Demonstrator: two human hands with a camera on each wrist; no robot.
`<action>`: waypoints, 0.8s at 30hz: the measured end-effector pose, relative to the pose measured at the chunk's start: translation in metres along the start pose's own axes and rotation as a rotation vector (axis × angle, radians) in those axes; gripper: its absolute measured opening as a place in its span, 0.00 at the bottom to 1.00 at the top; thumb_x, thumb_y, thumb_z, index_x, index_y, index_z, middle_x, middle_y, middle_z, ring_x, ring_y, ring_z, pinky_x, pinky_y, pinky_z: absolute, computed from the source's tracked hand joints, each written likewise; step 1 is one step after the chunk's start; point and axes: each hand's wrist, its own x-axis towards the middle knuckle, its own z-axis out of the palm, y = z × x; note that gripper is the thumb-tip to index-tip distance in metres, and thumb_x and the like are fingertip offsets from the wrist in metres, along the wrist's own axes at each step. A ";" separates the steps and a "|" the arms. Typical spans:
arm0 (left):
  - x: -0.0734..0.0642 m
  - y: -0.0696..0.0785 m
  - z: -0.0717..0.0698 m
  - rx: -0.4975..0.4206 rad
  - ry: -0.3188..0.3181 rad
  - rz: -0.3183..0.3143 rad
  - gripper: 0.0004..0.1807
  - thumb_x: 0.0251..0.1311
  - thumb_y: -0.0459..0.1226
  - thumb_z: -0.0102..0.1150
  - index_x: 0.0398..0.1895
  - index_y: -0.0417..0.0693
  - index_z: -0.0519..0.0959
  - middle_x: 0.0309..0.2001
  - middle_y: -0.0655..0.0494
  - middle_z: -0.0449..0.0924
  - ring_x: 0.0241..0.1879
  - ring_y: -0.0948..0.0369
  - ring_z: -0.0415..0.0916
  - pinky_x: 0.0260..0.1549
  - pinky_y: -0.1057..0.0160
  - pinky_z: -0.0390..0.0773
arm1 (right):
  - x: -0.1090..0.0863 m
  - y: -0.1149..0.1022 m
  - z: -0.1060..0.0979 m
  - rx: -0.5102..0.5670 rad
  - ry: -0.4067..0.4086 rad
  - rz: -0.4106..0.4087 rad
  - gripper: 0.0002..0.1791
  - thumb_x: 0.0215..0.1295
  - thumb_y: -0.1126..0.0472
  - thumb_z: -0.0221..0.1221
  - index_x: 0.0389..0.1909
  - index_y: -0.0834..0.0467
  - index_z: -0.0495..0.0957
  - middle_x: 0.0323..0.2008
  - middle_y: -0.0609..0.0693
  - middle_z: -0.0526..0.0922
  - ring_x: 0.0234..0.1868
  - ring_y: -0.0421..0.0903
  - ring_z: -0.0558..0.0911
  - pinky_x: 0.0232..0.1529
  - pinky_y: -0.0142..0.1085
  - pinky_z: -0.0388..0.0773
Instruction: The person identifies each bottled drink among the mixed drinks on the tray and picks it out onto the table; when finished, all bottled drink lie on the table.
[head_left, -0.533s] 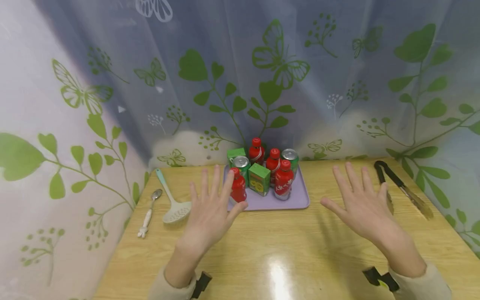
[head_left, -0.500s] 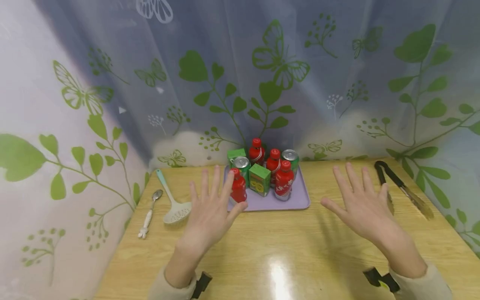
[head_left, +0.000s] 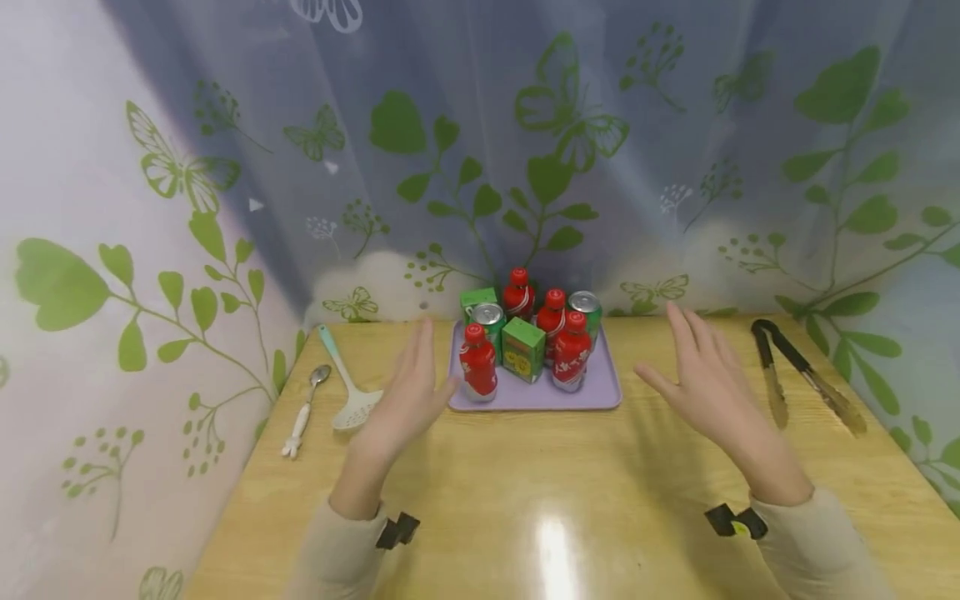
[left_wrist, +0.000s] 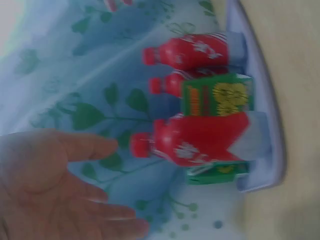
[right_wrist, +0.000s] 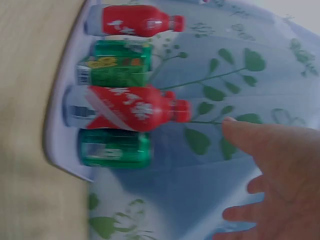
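Both hands are held above the table, palms turned toward each other and fingers extended, touching nothing. In the head view the left hand [head_left: 405, 404] is between the skimmer [head_left: 354, 408] and the lilac tray [head_left: 540, 398]. My right hand [head_left: 708, 387] is between the tray and the tongs [head_left: 806, 371]. Several red bottles [head_left: 478, 364] stand upright on the tray, with green cartons [head_left: 522, 350] and green cans [head_left: 584, 308] among them. The left wrist view has a red bottle [left_wrist: 195, 140] nearest the thumb; the right wrist view has another bottle [right_wrist: 125, 107] nearest that thumb.
A spoon [head_left: 306, 408] with a white handle lies left of the skimmer. The wooden table [head_left: 517, 483] runs back to a patterned curtain [head_left: 450, 150] that hangs behind the tray and along both sides. Black devices [head_left: 735, 521] are strapped to both wrists.
Both hands have turned from palms down to palms facing each other, with fingers closer together. The front left bottle is no longer partly covered by the left hand. The head view has shifted slightly.
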 end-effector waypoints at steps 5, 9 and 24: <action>0.028 -0.013 0.019 -0.091 -0.021 -0.146 0.47 0.75 0.37 0.52 0.86 0.39 0.35 0.84 0.30 0.42 0.84 0.37 0.42 0.84 0.39 0.48 | 0.020 0.004 0.023 0.135 -0.026 0.054 0.59 0.73 0.40 0.62 0.86 0.56 0.34 0.78 0.77 0.55 0.75 0.77 0.61 0.71 0.76 0.62; 0.044 -0.022 0.035 -0.098 -0.032 -0.233 0.44 0.75 0.35 0.52 0.85 0.36 0.41 0.81 0.25 0.49 0.81 0.33 0.50 0.81 0.36 0.56 | 0.032 0.003 0.040 0.300 -0.057 0.103 0.58 0.72 0.40 0.63 0.87 0.55 0.35 0.76 0.75 0.58 0.72 0.76 0.68 0.67 0.73 0.72; 0.079 -0.056 0.070 -0.088 -0.048 -0.398 0.39 0.69 0.33 0.58 0.81 0.32 0.57 0.79 0.30 0.61 0.79 0.36 0.60 0.79 0.39 0.64 | 0.060 -0.010 0.087 0.884 -0.107 0.255 0.45 0.72 0.52 0.66 0.82 0.56 0.54 0.75 0.68 0.66 0.74 0.69 0.69 0.75 0.61 0.71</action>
